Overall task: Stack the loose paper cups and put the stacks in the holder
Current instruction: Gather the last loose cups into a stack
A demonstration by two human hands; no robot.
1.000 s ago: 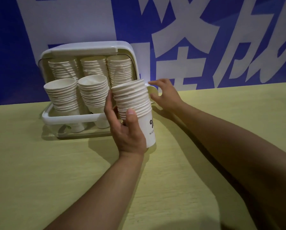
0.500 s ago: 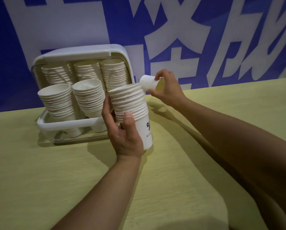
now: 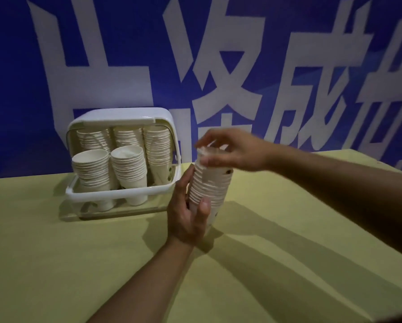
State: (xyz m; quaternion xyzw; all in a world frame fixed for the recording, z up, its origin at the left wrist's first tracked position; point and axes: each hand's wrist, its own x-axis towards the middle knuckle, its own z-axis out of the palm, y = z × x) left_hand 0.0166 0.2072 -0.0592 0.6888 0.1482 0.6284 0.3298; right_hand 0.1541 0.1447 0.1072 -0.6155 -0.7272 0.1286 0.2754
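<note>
Head view: left of centre, the white cup holder (image 3: 121, 194) on the yellow tabletop (image 3: 55, 264) looks nearly full, with three stacks at the back and two in front; the front right slot looks free. At centre the left hand (image 3: 187, 217) wraps its grip around a tall stack of paper cups (image 3: 209, 185), standing just right of the holder. Above it the right hand (image 3: 232, 151) pinches one loose cup (image 3: 204, 153) onto the stack's top. I see no other loose cups; seating this stack in the holder seems the main thing left.

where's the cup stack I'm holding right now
Centre of the head view: the stack stands in the left hand, just right of the holder, with the right hand on top.
</note>
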